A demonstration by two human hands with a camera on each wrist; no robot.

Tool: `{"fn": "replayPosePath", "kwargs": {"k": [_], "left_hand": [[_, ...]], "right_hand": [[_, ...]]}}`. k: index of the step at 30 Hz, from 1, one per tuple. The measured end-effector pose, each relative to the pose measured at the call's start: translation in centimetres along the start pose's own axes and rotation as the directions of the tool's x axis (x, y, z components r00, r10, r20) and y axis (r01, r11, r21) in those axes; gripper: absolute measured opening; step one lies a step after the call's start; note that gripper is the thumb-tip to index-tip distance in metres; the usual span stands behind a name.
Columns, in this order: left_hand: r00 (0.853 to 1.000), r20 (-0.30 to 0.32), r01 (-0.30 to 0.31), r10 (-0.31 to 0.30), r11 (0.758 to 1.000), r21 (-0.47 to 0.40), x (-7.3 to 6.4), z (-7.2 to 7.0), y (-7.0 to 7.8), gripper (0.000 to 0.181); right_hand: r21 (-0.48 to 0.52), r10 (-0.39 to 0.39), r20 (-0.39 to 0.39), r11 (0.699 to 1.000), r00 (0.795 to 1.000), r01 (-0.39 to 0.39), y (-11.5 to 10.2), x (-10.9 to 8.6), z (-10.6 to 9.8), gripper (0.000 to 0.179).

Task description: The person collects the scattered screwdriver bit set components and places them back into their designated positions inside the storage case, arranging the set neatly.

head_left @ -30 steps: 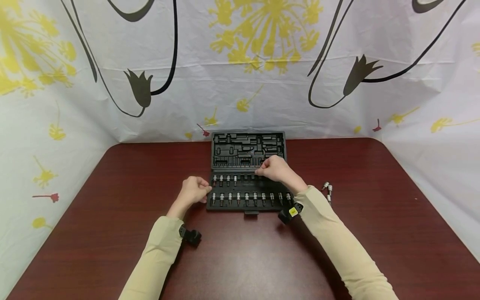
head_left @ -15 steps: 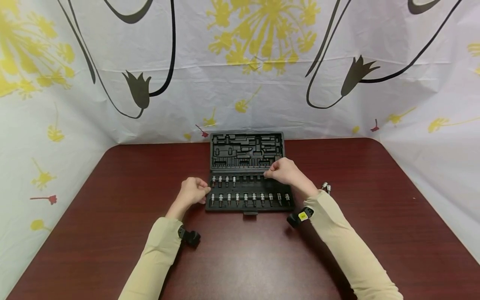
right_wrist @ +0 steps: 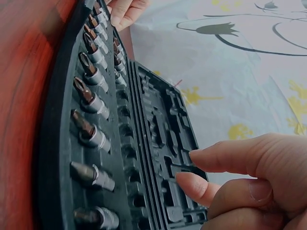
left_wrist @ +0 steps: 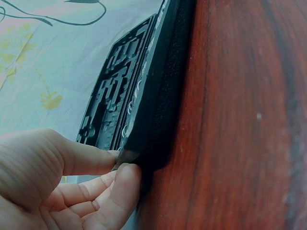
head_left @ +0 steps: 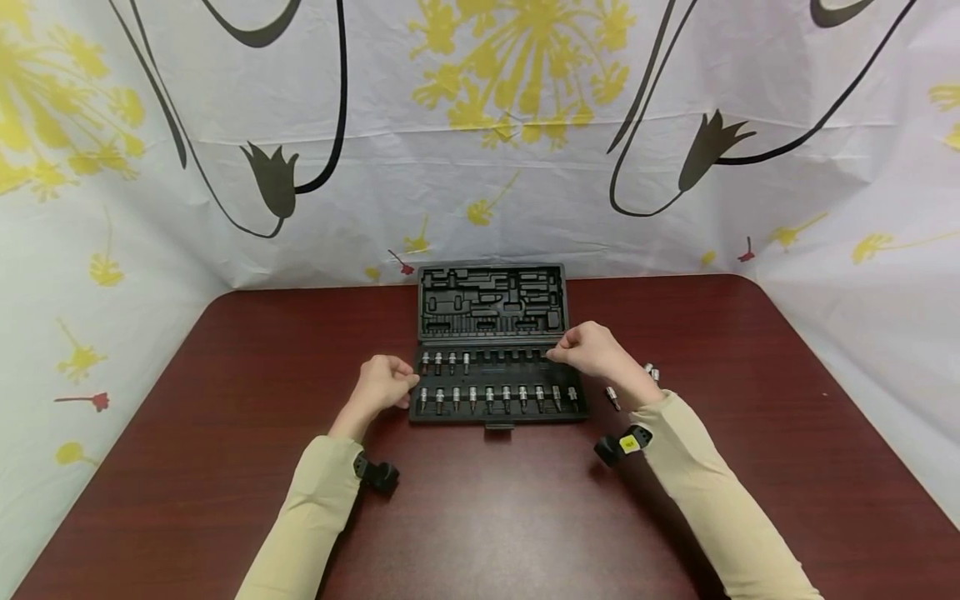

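Observation:
A black socket case (head_left: 517,377) lies unfolded on the table, its moulded lid (head_left: 491,304) tilted back toward the curtain. Bit sockets fill the front row (head_left: 490,398); several more (head_left: 452,363) stand at the left of the back row, with bare slots (right_wrist: 130,160) to their right. My left hand (head_left: 378,387) holds the case's left edge between thumb and fingers, as the left wrist view also shows. Over the right end of the back row hovers my right hand (head_left: 592,348). In the right wrist view its thumb and index finger (right_wrist: 218,155) are apart, with nothing between them.
One loose bit socket (head_left: 612,398) lies just right of the case. More loose bit sockets (head_left: 652,372) lie beyond it, partly hidden by the right forearm. Dark red tabletop (head_left: 750,433) surrounds everything, and a flower-printed curtain (head_left: 525,208) hangs along its back edge.
My right hand has slid rightward along the back row, uncovering more bare slots. A loose bit socket beside the case has come into view. My left hand keeps its hold on the case.

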State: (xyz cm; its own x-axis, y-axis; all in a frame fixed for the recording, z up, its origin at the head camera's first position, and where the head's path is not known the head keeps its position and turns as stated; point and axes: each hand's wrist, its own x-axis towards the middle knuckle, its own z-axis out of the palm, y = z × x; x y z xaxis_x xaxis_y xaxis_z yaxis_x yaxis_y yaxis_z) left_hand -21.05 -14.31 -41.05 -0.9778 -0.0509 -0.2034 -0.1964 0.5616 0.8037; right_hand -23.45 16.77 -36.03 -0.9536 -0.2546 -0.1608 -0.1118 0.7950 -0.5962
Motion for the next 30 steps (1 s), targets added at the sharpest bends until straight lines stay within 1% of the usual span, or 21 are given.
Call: {"fn": "replayPosePath", "kwargs": {"k": [4, 11, 14, 18, 25, 30], "left_hand": [[1.000, 0.001, -0.007, 0.007, 1.000, 0.002, 0.0, -0.1, 0.0, 0.011], [1.000, 0.001, 0.005, -0.005, 1.000, 0.018, -0.2, -0.1, 0.1, 0.011], [1.000, 0.003, -0.004, 0.004, 1.000, 0.014, -0.1, -0.1, 0.1, 0.012], [1.000, 0.002, -0.013, 0.013, 1.000, 0.015, -0.1, -0.1, 0.0, 0.012], [1.000, 0.006, -0.011, 0.011, 1.000, 0.015, -0.1, -0.1, 0.0, 0.012], [1.000, 0.014, -0.003, 0.003, 1.000, -0.003, -0.2, -0.1, 0.1, 0.011]], "right_hand": [[-0.004, 0.005, -0.004, 1.000, 1.000, -0.005, 0.6, -0.5, -0.2, 0.024], [-0.021, -0.001, -0.026, 1.000, 1.000, 0.000, 1.7, -1.2, -0.6, 0.024], [-0.029, 0.000, -0.034, 1.000, 0.999, -0.001, 2.1, -1.4, -0.8, 0.024], [-0.033, 0.010, -0.028, 0.999, 1.000, -0.011, 2.7, -1.9, -1.1, 0.024], [-0.043, 0.038, -0.010, 0.998, 0.999, -0.039, 3.9, -2.7, -1.6, 0.025], [-0.064, 0.029, -0.017, 0.997, 0.999, -0.030, 4.6, -3.0, -1.6, 0.024]]}}
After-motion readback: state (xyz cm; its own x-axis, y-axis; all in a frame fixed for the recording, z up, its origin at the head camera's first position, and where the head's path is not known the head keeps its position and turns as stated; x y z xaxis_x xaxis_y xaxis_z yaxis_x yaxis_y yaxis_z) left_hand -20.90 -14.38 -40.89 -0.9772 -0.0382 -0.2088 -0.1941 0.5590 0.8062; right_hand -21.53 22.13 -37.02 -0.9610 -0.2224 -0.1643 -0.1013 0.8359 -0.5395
